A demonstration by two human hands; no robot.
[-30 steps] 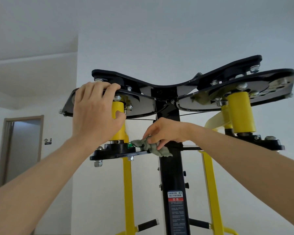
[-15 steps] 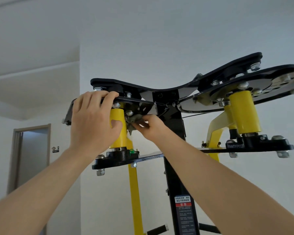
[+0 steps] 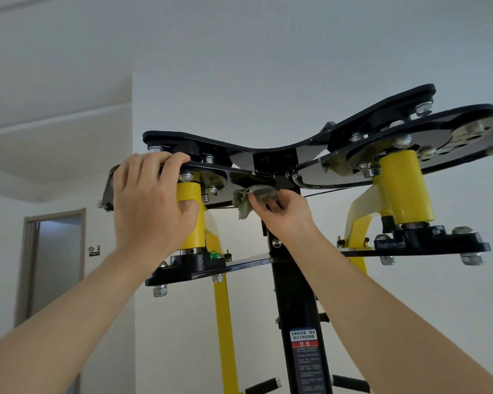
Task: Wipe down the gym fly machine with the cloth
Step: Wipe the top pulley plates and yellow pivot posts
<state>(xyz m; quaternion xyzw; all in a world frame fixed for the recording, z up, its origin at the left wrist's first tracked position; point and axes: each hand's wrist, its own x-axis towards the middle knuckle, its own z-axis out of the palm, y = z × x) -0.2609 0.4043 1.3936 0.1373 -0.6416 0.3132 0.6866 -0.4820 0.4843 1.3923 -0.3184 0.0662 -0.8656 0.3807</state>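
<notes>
A grey doorway (image 3: 56, 263) sits at the far left in a plain white wall. The left hand (image 3: 151, 206) grasps the fly machine (image 3: 273, 159) by its left cam plate (image 3: 108, 189). Its fingers are hooked over the flat, glossy black steel edge, and its thumb is pressed against the smooth yellow cylindrical sleeve (image 3: 190, 226) beneath (bright bolt heads stud the plates above and below).

Just right of that sleeve is the cloth (image 3: 249, 199), a soft, crumpled grey-green rag with one corner hanging loose. The right hand (image 3: 289, 217) pinches it between thumb and fingertips and holds it up against the dark underside where the cam plate meets the central hub.

Below the hub runs a square black column (image 3: 296, 302) carrying a red-and-black warning label (image 3: 303, 341). Further right, a second yellow sleeve (image 3: 407, 189) stands between a round, polished, hole-pierced disc (image 3: 453, 135) and a chunky black bearing bracket (image 3: 427, 241).

Half a second ago the rag was bunched close against the left sleeve; it now lies further right, by the hub. A second ago it was down on the lower left bracket. The left hand's hold is unchanged.
</notes>
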